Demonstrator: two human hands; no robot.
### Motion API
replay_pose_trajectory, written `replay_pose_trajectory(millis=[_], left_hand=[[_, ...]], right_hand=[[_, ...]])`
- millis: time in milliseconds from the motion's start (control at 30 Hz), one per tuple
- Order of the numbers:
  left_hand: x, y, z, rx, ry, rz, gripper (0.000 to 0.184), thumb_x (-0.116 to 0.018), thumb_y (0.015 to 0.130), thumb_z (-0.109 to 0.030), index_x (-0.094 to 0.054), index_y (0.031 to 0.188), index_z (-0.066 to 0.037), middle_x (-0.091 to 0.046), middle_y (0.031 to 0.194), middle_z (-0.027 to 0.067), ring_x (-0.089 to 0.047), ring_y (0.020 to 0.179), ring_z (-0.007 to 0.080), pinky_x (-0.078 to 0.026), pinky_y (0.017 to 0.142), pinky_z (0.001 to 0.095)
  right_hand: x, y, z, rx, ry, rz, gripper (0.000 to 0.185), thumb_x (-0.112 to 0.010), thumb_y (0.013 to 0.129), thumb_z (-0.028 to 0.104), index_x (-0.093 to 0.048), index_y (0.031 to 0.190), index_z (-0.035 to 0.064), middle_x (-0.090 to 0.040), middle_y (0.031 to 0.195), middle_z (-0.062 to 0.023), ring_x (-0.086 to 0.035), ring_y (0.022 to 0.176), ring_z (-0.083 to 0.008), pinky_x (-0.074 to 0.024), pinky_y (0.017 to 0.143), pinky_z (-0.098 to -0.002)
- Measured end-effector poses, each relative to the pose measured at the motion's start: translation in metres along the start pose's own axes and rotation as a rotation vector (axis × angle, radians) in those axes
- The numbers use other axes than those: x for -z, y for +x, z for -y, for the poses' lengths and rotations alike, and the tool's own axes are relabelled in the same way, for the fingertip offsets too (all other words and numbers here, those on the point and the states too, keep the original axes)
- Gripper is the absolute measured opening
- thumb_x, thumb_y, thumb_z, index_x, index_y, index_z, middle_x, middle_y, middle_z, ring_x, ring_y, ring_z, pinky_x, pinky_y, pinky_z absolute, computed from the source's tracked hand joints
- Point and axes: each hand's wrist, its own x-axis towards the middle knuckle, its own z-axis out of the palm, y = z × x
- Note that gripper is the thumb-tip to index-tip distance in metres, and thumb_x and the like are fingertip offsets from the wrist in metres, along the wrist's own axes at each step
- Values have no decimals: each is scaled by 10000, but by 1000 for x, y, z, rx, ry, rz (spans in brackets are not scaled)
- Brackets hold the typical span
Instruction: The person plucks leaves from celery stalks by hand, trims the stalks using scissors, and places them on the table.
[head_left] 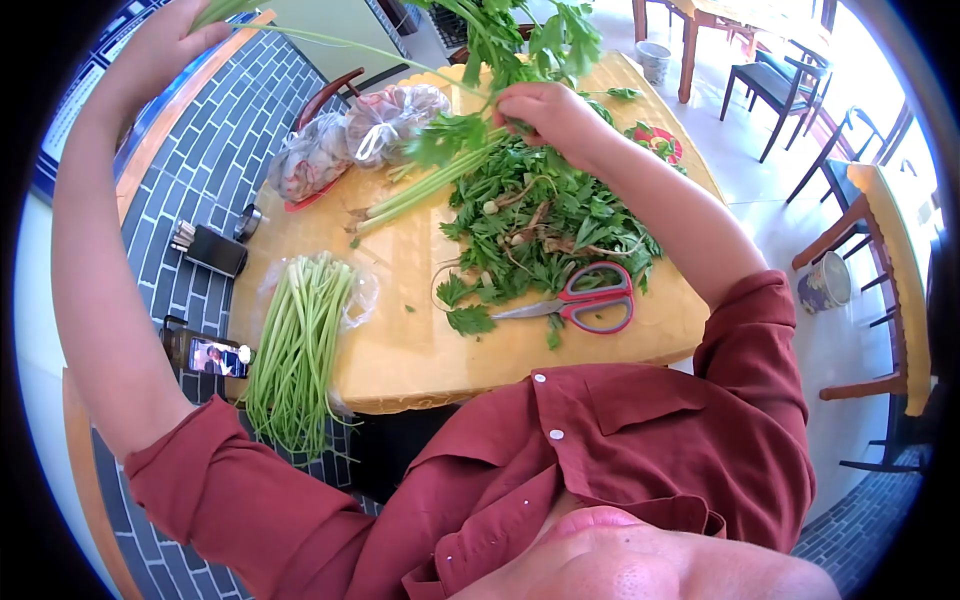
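Observation:
My left hand point(185, 40), raised at the upper left, is closed around pale green celery stalks point(222, 10), partly cut off by the frame edge. A thin stem stretches from there toward my right hand point(540, 112), whose fingers pinch celery leaves point(500, 65) over the table. Beneath my right hand lie loose celery stalks point(430, 185) and a heap of leaves and roots point(545, 205). Scissors with red and grey handles point(597, 298) rest at the heap's near edge. A bundle of leafless celery stalks point(300, 345) lies on clear plastic at the table's left side, overhanging its edge.
Tied plastic bags point(355, 138) stand on the yellow-covered table point(400, 350) near the brick-patterned wall point(190, 150). A phone point(218, 357) and a dark box point(213, 250) sit along the left. Chairs point(780, 95), a bin point(825, 282) and another table point(900, 290) are at right.

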Motion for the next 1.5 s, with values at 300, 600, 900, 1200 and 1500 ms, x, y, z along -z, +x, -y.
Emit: replay_pose_trajectory(millis=[300, 600, 900, 1200, 1500], left_hand=[[-2, -11, -19, 99, 24, -26, 245, -533, 882, -215, -535, 1031, -21, -589, 889, 119, -567, 831, 219, -429, 769, 341], [-16, -32, -21, 42, -20, -116, 258, -549, 889, -286, -502, 914, -34, -578, 772, 114, -564, 717, 209, -432, 666, 340], [-27, -53, -35, -20, 30, -242, 172, -551, 895, -224, -493, 961, -76, -595, 795, 99, -594, 720, 252, -456, 647, 351], [-15, -64, -40, -76, 223, -276, 191, -553, 888, -209, -498, 1024, -87, -625, 905, 102, -625, 799, 293, -506, 671, 370], [-13, -62, -39, -194, 322, -308, 217, -567, 871, -155, -499, 1057, -67, -627, 959, 98, -631, 828, 284, -522, 686, 362]], right_hand=[[7, -15, -48, 27, -399, -23, 308, -616, 799, 194, -610, 1047, 12, -643, 905, -88, -525, 506, -115, -451, 530, -255], [31, -47, 45, 621, -737, -259, 193, -656, 834, 225, -697, 993, 123, -667, 832, 0, -584, 686, -44, -474, 614, -198], [33, 4, 96, 760, -902, -159, 367, -714, 736, 287, -595, 961, 23, -620, 847, -118, -595, 794, -247, -475, 720, -341], [16, 10, 76, 455, -650, 122, 295, -624, 849, 179, -601, 1105, 34, -641, 1028, -49, -587, 922, -100, -467, 823, -258], [26, -3, 68, 333, -125, 403, 291, -528, 909, 123, -549, 1153, -33, -624, 1059, -54, -586, 965, -112, -455, 888, -262]])
